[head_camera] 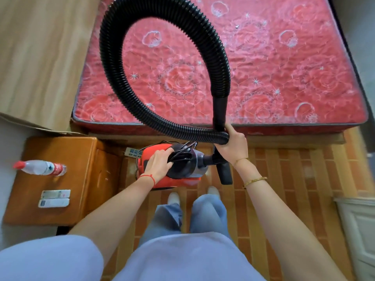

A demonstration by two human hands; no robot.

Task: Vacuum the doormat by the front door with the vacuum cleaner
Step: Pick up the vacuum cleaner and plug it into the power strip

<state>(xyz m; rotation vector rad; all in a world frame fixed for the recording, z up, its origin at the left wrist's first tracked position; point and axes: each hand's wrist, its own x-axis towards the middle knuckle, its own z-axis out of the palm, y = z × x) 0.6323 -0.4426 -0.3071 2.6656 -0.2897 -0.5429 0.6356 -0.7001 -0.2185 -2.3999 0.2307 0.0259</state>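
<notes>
A red and black vacuum cleaner (182,169) stands on the brick-patterned floor in front of my feet. My left hand (159,164) grips the black handle on top of its body. Its black ribbed hose (113,63) rises in a big loop over the mattress and comes back down. My right hand (233,142) holds the hose where the loop crosses the rigid black tube (220,110). The black nozzle end (225,175) hangs just right of the cleaner's body. No doormat or front door is in view.
A red floral mattress (284,67) fills the space ahead. A wooden bedside table (81,159) at the left carries a lying water bottle (40,167) and two remotes (54,198). A power strip (133,152) lies behind the cleaner. A white cabinet (357,230) stands at the right.
</notes>
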